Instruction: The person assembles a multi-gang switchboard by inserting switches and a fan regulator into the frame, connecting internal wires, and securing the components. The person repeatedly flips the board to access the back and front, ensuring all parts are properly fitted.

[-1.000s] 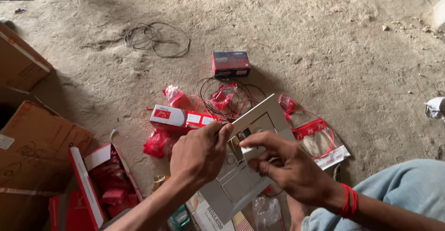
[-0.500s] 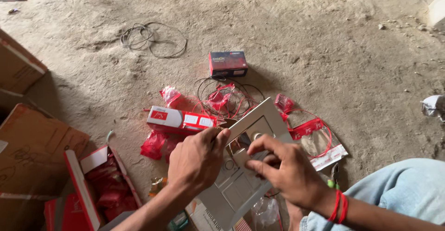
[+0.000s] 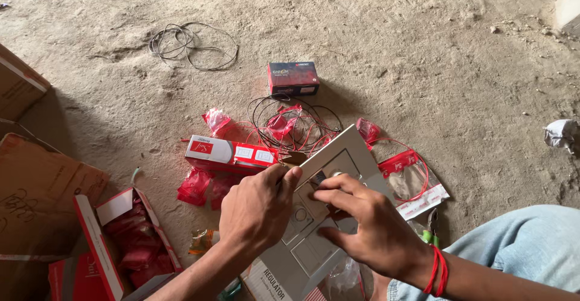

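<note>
Both hands stay on the grey switch plate (image 3: 338,156), which is held tilted just above the dirt floor (image 3: 423,53), close to the person's knee at the lower right of the view. The left hand (image 3: 260,207) is closed around the plate's left edge, thumb and fingers pinching near its upper part. The right hand (image 3: 362,222), with a red thread band (image 3: 436,271) at the wrist, lies over the plate's face, fingers curled and pressing at 1 of the cut-outs; whether they grip a small part there I cannot tell.

Compared with 1 second ago, the plate has barely shifted; the right fingers have crept further up across the face toward the top opening, and the left thumb has slid closer to them. That suggests the fitting work on this plate is continuing rather than finished.

Around them: a long red-and-white box (image 3: 229,154) just left of the plate, a dark small box (image 3: 293,77) farther up, a tangle of thin wire (image 3: 296,126) between them, an open red carton (image 3: 121,240) at the lower left.
</note>
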